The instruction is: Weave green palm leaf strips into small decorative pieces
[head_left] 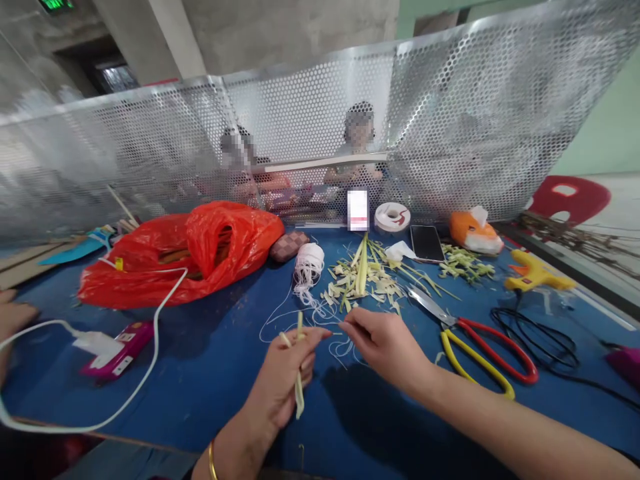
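Note:
My left hand (286, 373) is closed around pale green plant strips (299, 393), whose ends stick out above and below the fingers. Fingers pinched together, my right hand (376, 337) is just right of it, the fingertips a small gap apart. A short stretch of white string (336, 333) spans that gap, and the right fingertips grip it. Loose loops of the string lie behind and under the hands, trailing from a ball of white string (309, 261). Beyond the right hand is a pile of cut plant pieces (367, 280). Scissors (470, 340) with red and yellow handles lie open to the right.
A red plastic bag (180, 257) and a purple power strip (120, 350) with a white cable are at left. Along the back sit a tape roll (393, 217), a phone (427, 243) and tissues (476, 231). A yellow glue gun (540, 272) lies right. Another person's hand (15, 317) shows far left.

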### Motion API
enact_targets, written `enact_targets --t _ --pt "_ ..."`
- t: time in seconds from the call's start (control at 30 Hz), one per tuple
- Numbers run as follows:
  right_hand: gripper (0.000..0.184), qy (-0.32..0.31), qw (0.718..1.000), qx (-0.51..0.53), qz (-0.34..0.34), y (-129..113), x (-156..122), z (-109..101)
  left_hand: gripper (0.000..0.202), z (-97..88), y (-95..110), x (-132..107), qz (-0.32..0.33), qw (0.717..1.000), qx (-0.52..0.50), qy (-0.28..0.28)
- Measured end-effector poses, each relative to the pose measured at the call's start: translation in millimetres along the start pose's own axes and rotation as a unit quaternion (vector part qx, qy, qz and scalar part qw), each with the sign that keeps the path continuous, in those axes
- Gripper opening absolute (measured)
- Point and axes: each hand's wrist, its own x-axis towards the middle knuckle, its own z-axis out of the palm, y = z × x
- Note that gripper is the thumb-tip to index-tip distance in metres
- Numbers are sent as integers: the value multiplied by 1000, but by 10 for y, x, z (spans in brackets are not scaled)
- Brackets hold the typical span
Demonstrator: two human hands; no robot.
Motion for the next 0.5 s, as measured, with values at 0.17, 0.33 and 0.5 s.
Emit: enact_targets --t 0.17,0.33,0.5 --pt "27 -45 987 -119 -100 -28 -228 151 42 100 -191 -35 -73 993 -91 -27" --pt "25 -104 978 -130 -122 -56 -349 102 36 91 -238 11 -78 991 -112 -14" --pt "26 -158 976 -91 -123 -41 -416 -280 31 68 -189 -46 -81 988 -133 -13"
